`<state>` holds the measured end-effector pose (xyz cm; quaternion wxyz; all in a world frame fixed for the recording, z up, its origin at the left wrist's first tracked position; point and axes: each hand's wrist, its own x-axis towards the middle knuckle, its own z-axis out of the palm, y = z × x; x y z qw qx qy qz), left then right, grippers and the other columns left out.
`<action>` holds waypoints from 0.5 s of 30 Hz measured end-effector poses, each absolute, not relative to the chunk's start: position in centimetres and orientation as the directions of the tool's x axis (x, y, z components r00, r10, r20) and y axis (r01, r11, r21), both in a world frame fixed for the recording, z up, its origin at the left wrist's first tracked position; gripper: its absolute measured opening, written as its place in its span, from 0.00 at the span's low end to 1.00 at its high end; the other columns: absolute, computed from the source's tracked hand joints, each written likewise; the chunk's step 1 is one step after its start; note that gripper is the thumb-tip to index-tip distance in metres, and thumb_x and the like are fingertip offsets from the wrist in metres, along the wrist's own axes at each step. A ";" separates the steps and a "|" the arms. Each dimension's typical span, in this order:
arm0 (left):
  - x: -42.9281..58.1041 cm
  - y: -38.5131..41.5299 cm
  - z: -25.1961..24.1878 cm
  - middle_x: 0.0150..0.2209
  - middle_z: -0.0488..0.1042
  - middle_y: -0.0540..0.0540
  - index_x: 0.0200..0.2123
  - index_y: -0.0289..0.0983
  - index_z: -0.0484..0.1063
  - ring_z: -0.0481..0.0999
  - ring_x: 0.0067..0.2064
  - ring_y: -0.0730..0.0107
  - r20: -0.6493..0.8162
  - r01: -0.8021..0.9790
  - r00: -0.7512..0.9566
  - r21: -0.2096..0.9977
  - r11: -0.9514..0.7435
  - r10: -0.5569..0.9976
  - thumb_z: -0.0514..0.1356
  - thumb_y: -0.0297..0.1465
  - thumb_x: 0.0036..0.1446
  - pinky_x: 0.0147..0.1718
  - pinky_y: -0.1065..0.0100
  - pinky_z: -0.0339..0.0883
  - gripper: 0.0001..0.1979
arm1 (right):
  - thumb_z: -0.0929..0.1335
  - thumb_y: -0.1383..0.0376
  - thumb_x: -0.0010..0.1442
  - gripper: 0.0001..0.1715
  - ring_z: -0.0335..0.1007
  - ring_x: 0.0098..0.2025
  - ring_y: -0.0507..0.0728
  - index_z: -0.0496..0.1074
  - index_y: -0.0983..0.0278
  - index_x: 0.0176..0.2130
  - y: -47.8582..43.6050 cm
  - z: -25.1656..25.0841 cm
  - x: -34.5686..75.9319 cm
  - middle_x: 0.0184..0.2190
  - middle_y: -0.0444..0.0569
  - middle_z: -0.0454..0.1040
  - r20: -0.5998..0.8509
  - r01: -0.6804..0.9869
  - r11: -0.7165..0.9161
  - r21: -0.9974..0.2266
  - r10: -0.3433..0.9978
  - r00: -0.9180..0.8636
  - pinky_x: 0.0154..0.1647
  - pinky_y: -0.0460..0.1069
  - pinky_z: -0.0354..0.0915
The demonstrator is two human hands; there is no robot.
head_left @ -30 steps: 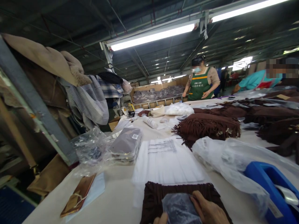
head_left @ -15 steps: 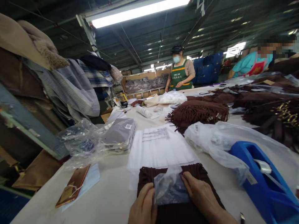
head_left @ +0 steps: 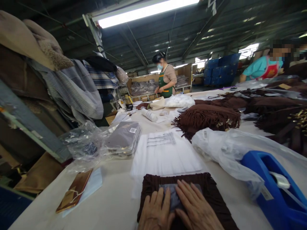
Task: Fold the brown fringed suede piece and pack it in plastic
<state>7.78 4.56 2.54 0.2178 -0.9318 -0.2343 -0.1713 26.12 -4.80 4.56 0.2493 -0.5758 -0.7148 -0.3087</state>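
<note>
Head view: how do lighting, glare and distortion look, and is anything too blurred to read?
Head view: the ceiling strip light is blown out to white; wide-angle bending at the edges stretches the blue tape dispenser; both hands lie flat and evenly lit on the brown garment; print on the white bags is unreadable.

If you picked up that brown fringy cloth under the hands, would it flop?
Probably yes: the brown fringed cloth lies flat and soft, folded on the table, so it would likely droop. Its fringe may dangle. It looks light, and both hands press it flat easily.
</note>
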 end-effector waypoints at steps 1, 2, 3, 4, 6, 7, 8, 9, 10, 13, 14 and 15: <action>7.8 4.9 2.2 0.48 0.74 0.41 0.57 0.36 0.62 0.74 0.42 0.58 0.422 0.486 0.844 -0.342 -0.804 0.331 0.51 0.49 0.59 0.35 0.61 0.69 0.29 | 0.62 0.62 0.60 0.31 0.65 0.55 0.60 0.59 0.72 0.59 -4.6 3.5 26.0 0.54 0.58 0.68 0.696 0.976 0.148 0.159 0.684 -0.217 0.50 0.51 0.65; 7.7 5.2 1.9 0.47 0.75 0.40 0.56 0.35 0.62 0.74 0.41 0.58 0.425 0.458 0.855 -0.352 -0.816 0.297 0.50 0.50 0.59 0.34 0.62 0.70 0.30 | 0.62 0.59 0.60 0.35 0.66 0.54 0.60 0.55 0.73 0.61 -4.4 2.6 26.0 0.54 0.60 0.68 0.686 0.978 0.147 0.148 0.698 -0.208 0.48 0.51 0.66; 7.6 5.4 1.9 0.46 0.75 0.40 0.56 0.35 0.63 0.75 0.40 0.58 0.429 0.430 0.863 -0.352 -0.832 0.265 0.48 0.52 0.58 0.33 0.62 0.70 0.32 | 0.62 0.57 0.61 0.38 0.66 0.54 0.60 0.51 0.73 0.63 -4.2 1.9 26.2 0.54 0.61 0.67 0.670 0.980 0.154 0.129 0.715 -0.200 0.47 0.50 0.67; 7.5 5.7 2.1 0.45 0.76 0.40 0.55 0.35 0.64 0.75 0.38 0.59 0.434 0.403 0.868 -0.335 -0.852 0.240 0.48 0.53 0.58 0.31 0.62 0.70 0.32 | 0.63 0.55 0.61 0.40 0.67 0.53 0.60 0.48 0.72 0.64 -4.1 1.6 26.5 0.54 0.61 0.67 0.654 0.978 0.176 0.113 0.728 -0.206 0.46 0.51 0.67; 7.3 6.3 3.4 0.43 0.76 0.42 0.54 0.37 0.65 0.76 0.37 0.61 0.438 0.377 0.864 -0.237 -0.896 0.248 0.48 0.52 0.58 0.30 0.64 0.71 0.30 | 0.63 0.53 0.61 0.39 0.69 0.51 0.60 0.49 0.66 0.64 -3.9 2.2 27.3 0.53 0.56 0.69 0.627 0.969 0.228 0.089 0.744 -0.233 0.45 0.51 0.69; 7.3 6.8 4.4 0.44 0.76 0.42 0.54 0.38 0.65 0.76 0.38 0.62 0.438 0.384 0.853 -0.160 -0.909 0.283 0.48 0.50 0.60 0.32 0.64 0.72 0.27 | 0.63 0.53 0.61 0.37 0.69 0.51 0.60 0.52 0.63 0.63 -3.6 3.1 27.8 0.53 0.54 0.69 0.618 0.970 0.232 0.072 0.753 -0.226 0.45 0.53 0.69; 7.2 7.4 5.6 0.44 0.75 0.43 0.53 0.38 0.65 0.75 0.40 0.63 0.440 0.408 0.832 -0.071 -0.910 0.338 0.48 0.46 0.62 0.36 0.65 0.73 0.24 | 0.63 0.53 0.62 0.32 0.69 0.51 0.61 0.57 0.62 0.61 -3.2 4.1 28.4 0.52 0.53 0.70 0.623 0.975 0.218 0.047 0.756 -0.199 0.45 0.54 0.69; 7.3 8.2 6.8 0.45 0.74 0.42 0.53 0.38 0.65 0.75 0.43 0.64 0.441 0.448 0.798 0.022 -0.894 0.410 0.48 0.42 0.63 0.40 0.65 0.73 0.20 | 0.62 0.54 0.62 0.28 0.69 0.50 0.61 0.62 0.62 0.59 -2.6 5.2 29.0 0.51 0.52 0.71 0.632 0.982 0.187 0.009 0.760 -0.151 0.45 0.55 0.70; 7.4 9.1 7.8 0.45 0.74 0.42 0.52 0.37 0.66 0.74 0.45 0.64 0.431 0.495 0.758 0.108 -0.862 0.489 0.48 0.37 0.64 0.44 0.64 0.72 0.18 | 0.61 0.56 0.63 0.24 0.70 0.49 0.62 0.66 0.62 0.55 -1.7 6.2 29.6 0.49 0.52 0.73 0.633 0.988 0.149 -0.044 0.769 -0.088 0.44 0.57 0.70; 8.2 12.5 9.2 0.44 0.74 0.41 0.49 0.34 0.69 0.73 0.47 0.64 0.323 0.603 0.689 0.241 -0.761 0.649 0.51 0.28 0.62 0.48 0.61 0.70 0.14 | 0.59 0.62 0.64 0.19 0.73 0.43 0.60 0.71 0.65 0.49 1.9 7.8 31.2 0.43 0.55 0.75 0.504 0.969 0.091 -0.231 0.863 0.039 0.43 0.56 0.71; 8.4 13.7 8.9 0.44 0.75 0.41 0.48 0.34 0.70 0.74 0.47 0.63 0.281 0.617 0.694 0.242 -0.749 0.663 0.53 0.25 0.59 0.48 0.61 0.70 0.14 | 0.60 0.65 0.63 0.18 0.73 0.43 0.60 0.71 0.65 0.49 3.2 7.8 31.7 0.44 0.55 0.75 0.413 0.958 0.086 -0.272 0.910 0.035 0.44 0.55 0.71; 8.7 14.8 8.3 0.45 0.75 0.40 0.49 0.34 0.70 0.74 0.48 0.62 0.245 0.620 0.709 0.232 -0.750 0.662 0.57 0.24 0.57 0.49 0.61 0.70 0.15 | 0.61 0.67 0.61 0.18 0.72 0.46 0.60 0.71 0.64 0.50 4.5 7.7 32.0 0.46 0.56 0.74 0.313 0.952 0.086 -0.292 0.950 0.010 0.46 0.55 0.69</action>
